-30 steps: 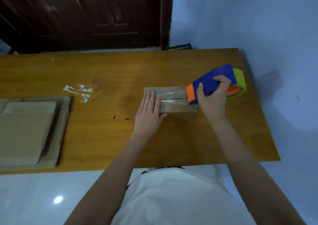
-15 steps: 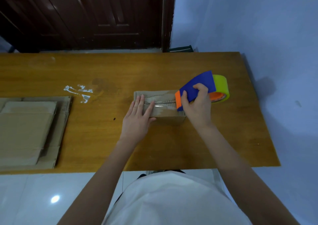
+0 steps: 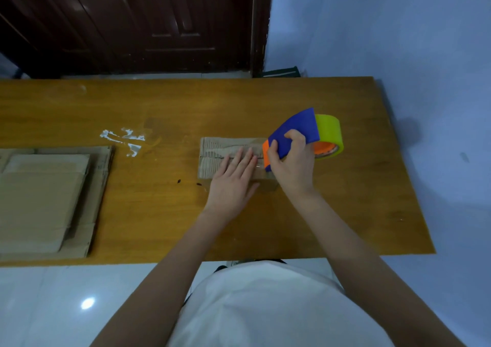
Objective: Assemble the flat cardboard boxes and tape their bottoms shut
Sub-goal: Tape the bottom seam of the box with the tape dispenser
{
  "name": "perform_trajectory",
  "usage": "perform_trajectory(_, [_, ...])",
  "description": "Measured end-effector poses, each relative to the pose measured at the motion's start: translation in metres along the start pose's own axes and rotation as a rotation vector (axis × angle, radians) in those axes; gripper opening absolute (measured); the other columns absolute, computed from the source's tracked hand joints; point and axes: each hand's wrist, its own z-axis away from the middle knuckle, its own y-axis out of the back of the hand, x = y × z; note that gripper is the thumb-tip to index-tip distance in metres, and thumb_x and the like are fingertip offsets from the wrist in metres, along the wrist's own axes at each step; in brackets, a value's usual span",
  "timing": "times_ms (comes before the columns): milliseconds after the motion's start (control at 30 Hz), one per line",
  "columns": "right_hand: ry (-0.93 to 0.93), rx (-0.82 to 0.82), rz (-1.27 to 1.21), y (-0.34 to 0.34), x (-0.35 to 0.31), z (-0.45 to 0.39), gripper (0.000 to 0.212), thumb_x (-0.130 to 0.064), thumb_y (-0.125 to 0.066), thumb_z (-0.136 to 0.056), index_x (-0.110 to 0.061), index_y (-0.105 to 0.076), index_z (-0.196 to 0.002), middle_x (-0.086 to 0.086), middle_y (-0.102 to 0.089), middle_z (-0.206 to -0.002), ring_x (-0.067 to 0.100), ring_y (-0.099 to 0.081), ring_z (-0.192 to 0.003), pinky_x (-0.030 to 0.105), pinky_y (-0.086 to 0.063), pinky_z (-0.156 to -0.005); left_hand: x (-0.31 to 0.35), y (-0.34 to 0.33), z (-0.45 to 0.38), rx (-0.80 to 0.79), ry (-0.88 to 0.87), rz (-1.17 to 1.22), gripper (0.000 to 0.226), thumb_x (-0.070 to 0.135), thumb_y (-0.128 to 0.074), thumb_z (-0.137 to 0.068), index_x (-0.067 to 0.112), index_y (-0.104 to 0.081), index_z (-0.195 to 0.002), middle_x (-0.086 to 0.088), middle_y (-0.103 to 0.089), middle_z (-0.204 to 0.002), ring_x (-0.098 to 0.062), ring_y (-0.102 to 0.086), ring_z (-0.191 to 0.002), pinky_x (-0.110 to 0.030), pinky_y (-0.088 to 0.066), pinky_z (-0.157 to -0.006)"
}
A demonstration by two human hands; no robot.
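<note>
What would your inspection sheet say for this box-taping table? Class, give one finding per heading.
Surface: wooden table, white smears and two small dark specks on it.
Job's things: small cardboard box at centre; blue and orange tape dispenser with yellow-green roll at its right end.
Clutter: stack of flat cardboard at left.
Grips: left hand flat on the box; right hand grips the dispenser.
Cables: nothing seen.
Surroundings: dark wooden door, pale blue wall, glossy white floor.
</note>
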Motion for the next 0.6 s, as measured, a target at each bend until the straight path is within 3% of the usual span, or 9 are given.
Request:
perform_trajectory(133, [-0.034, 0.003, -0.017, 0.0, 0.002, 0.002, 0.025, -0.023, -0.054, -0.086, -0.001, -0.054, -0.098, 0.017, -0.063, -0.083, 0.031, -0.062, -0.073, 0.04, -0.053, -0.056, 0.007, 0.004, -0.009, 0.042, -0.036, -0.043, 0.068, 0.042, -0.066, -0.081, -0.001, -0.052, -0.131, -0.017, -0.051, -0.138, -0.031, -0.041, -0.134, -0.047, -0.029, -0.111])
perform_trajectory(300, [-0.151, -0.025, -0.066, 0.003, 0.001, 0.001, 0.024, -0.015, -0.063, -0.086, 0.0, -0.054, -0.102, 0.015, -0.061, -0.088, 0.026, -0.06, -0.078, 0.038, -0.054, -0.062, 0.018, 0.001, -0.02, -0.011, -0.002, 0.01, 0.077, 0.055, -0.03, -0.091, -0.004, -0.041, -0.139, -0.019, -0.042, -0.145, -0.029, -0.036, -0.137, -0.042, -0.027, -0.114])
perform_trajectory(433, [-0.213, -0.001, -0.174, 0.011, 0.006, 0.005, 0.028, -0.009, -0.069, -0.082, 0.003, -0.053, -0.102, 0.007, -0.053, -0.092, 0.018, -0.055, -0.081, 0.023, -0.046, -0.069, 0.017, -0.004, -0.02, -0.045, 0.0, -0.03, 0.079, 0.058, -0.026, -0.091, -0.003, -0.04, -0.139, -0.019, -0.041, -0.145, -0.028, -0.036, -0.137, -0.042, -0.027, -0.114])
perform_trajectory(533, [-0.332, 0.053, -0.319, 0.02, 0.011, 0.006, 0.033, -0.013, -0.067, -0.085, -0.022, -0.041, -0.104, -0.007, -0.045, -0.1, 0.011, -0.056, -0.087, 0.031, -0.053, -0.072, 0.016, -0.008, -0.021, -0.035, 0.005, -0.063, 0.079, 0.059, -0.037, -0.09, -0.002, -0.037, -0.141, -0.018, -0.039, -0.147, -0.027, -0.034, -0.139, -0.04, -0.022, -0.115])
perform_trajectory(600, [-0.402, 0.075, -0.379, 0.024, 0.011, 0.004, 0.039, -0.012, -0.066, -0.087, -0.032, -0.034, -0.098, -0.013, -0.042, -0.1, 0.002, -0.056, -0.086, 0.025, -0.053, -0.068, 0.016, -0.008, -0.021, -0.034, 0.009, -0.069, 0.08, 0.058, -0.045, -0.088, -0.002, -0.038, -0.14, -0.019, -0.04, -0.146, -0.028, -0.036, -0.138, -0.04, -0.02, -0.114])
